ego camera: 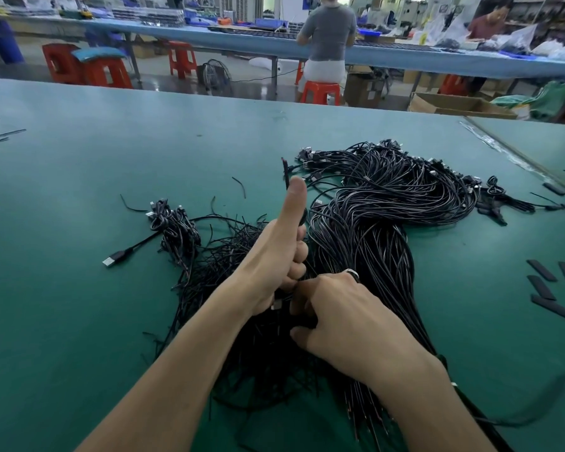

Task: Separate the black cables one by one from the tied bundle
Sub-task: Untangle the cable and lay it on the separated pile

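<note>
Green matting covers the work table [79, 207], where a large tied bundle of thin black cables [382, 220] is spread at frame centre, passing under both hands. A single black cable strand [285, 173] is gripped in the curled left hand [274, 256], thumb raised. The bundle's lower part is clutched by the right hand [349, 321], touching the left. A smaller coil of black cables [173, 230] lies left of centre.

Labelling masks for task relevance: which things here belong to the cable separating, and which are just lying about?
Job in hand:
cable bundle
left hand and right hand, both gripping its strands
smaller cable heap, left of the bundle

Lying about:
black strips
wire scraps
red stool
floor fan
cardboard box
</note>
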